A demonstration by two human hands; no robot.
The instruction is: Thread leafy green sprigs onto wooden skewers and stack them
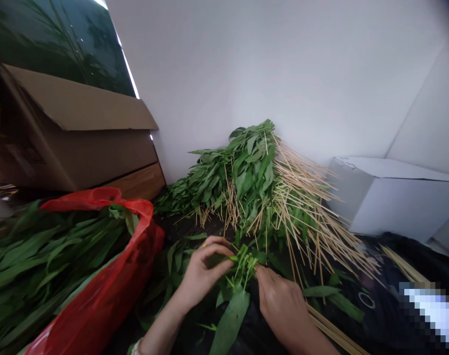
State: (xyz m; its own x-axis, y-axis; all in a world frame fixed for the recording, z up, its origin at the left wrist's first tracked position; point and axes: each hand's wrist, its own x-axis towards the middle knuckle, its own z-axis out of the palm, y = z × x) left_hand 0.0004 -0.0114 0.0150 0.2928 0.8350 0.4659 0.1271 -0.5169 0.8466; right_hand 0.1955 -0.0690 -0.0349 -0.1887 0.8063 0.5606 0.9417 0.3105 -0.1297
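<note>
Low in the middle of the head view, my left hand (pixel 205 268) pinches the cut stem ends of some green leaves, thumb and forefinger pressed together. My right hand (pixel 281 301) is closed at the right side of the same stems; what its fingertips hold is hidden. Between the two hands, a small bunch of green stems (pixel 242 264) stands with a broad leaf (pixel 231 320) hanging toward me. Behind them rises a large pile of leaf bundles (pixel 246 167) on thin wooden sticks (pixel 313 212), which point down and right.
At left, a red plastic bag (pixel 117 281) holds long leaves (pixel 43 251), below an open cardboard box (pixel 69 148). A white box (pixel 401 197) stands at right. More sticks (pixel 335 330) and a white ring (pixel 366 300) lie on black sheeting. A white wall stands behind.
</note>
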